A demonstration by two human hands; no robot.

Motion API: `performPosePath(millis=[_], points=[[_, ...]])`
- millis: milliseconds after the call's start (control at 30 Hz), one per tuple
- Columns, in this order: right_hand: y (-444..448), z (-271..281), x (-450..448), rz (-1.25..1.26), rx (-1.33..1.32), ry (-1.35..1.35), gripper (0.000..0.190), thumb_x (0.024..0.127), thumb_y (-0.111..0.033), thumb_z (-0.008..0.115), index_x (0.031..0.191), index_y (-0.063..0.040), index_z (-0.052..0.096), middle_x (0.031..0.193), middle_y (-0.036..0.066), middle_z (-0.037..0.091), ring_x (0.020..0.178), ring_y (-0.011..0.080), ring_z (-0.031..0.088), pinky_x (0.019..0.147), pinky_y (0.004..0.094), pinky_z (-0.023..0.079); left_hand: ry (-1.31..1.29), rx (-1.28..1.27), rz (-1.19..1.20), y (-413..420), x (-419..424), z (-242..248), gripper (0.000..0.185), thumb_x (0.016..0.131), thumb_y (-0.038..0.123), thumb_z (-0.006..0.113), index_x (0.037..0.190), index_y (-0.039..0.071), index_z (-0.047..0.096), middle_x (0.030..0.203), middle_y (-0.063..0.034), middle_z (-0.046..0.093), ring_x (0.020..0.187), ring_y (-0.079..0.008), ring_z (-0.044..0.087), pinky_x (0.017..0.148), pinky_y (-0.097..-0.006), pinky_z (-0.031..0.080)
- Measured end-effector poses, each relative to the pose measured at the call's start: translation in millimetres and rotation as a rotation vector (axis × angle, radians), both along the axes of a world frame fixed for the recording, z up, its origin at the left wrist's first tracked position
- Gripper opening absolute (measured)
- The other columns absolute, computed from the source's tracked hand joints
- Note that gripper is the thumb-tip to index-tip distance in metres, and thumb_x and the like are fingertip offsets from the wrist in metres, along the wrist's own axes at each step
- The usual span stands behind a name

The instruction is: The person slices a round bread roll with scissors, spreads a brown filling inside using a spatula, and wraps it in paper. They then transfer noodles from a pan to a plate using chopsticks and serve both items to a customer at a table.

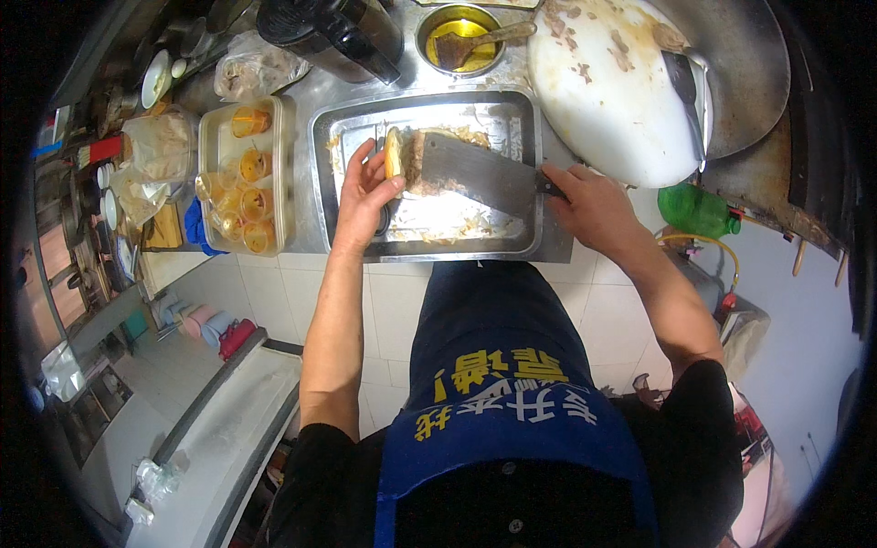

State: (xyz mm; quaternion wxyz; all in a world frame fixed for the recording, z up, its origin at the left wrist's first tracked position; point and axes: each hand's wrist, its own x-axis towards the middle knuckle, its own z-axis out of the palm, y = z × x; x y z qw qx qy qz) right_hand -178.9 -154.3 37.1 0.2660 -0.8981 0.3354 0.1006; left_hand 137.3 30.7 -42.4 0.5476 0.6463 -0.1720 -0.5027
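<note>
My right hand grips the dark handle of a wide cleaver. Its blade reaches left over a steel tray, with chopped meat at the blade's far end. My left hand holds a golden-crusted flatbread on edge between thumb and fingers, beside the meat. The blade hides part of the tray and what lies under it. Pale crumbs and scraps are scattered over the tray floor.
Behind the tray stand a steel bowl of yellow oil with a brush and a dark jug. A round white cutting board with another knife is at right. Left is a plastic bin of orange-stained cups.
</note>
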Motion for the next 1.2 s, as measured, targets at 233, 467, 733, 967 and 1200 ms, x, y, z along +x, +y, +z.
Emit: performPosePath(millis=[233,467,733,967,1200], points=[[0.8,-19.0,25.1,0.033,-0.054,-0.035,0.043,0.101,-0.022,0.068,0.142,-0.011,0.063,0.113,0.018,0.072,0.098,0.0383,0.074,0.085,0.0503,0.06,0.005,-0.016,-0.015,-0.5,2.0,-1.1,0.093,0.087,0.007,0.081,0.165,0.002,0.031,0.155,-0.0213,0.053,0.139,-0.0283,0.058,0.117,-0.0401,0.046],[-6.4,-11.2,11.2,-0.08,-0.026,-0.074,0.046,0.096,-0.023,0.073,0.14,-0.012,0.064,0.108,0.017,0.072,0.094,0.0409,0.072,0.082,0.0519,0.058,0.025,-0.005,0.004,1.9,5.3,-3.5,0.092,0.087,0.006,0.08,0.165,0.003,0.031,0.155,-0.0206,0.053,0.139,-0.0284,0.058,0.116,-0.0398,0.047],[-16.9,-11.3,-24.4,-0.279,0.063,-0.183,0.04,0.098,-0.021,0.071,0.134,-0.005,0.066,0.106,0.021,0.073,0.098,0.039,0.072,0.088,0.0503,0.057,-0.02,-0.005,-0.033,5.7,4.3,-8.6,0.091,0.087,0.006,0.076,0.166,0.006,0.031,0.157,-0.0198,0.053,0.141,-0.029,0.055,0.119,-0.0405,0.043],[-15.8,-29.9,-138.2,-0.824,0.107,-0.278,0.041,0.093,-0.018,0.077,0.129,0.001,0.072,0.094,0.021,0.076,0.081,0.0312,0.073,0.076,0.0391,0.056,-0.013,0.027,-0.031,1.4,0.0,-4.6,0.091,0.087,0.007,0.075,0.166,0.004,0.031,0.157,-0.0181,0.054,0.144,-0.0287,0.053,0.12,-0.0409,0.041],[-85.1,-32.4,-116.6,-0.651,0.046,-0.184,0.039,0.091,-0.022,0.078,0.126,-0.004,0.075,0.102,0.024,0.077,0.092,0.04,0.075,0.085,0.0427,0.059,-0.018,0.052,-0.041,-1.3,0.3,1.8,0.09,0.087,0.007,0.074,0.166,0.004,0.031,0.157,-0.0174,0.054,0.144,-0.029,0.053,0.122,-0.0416,0.039]])
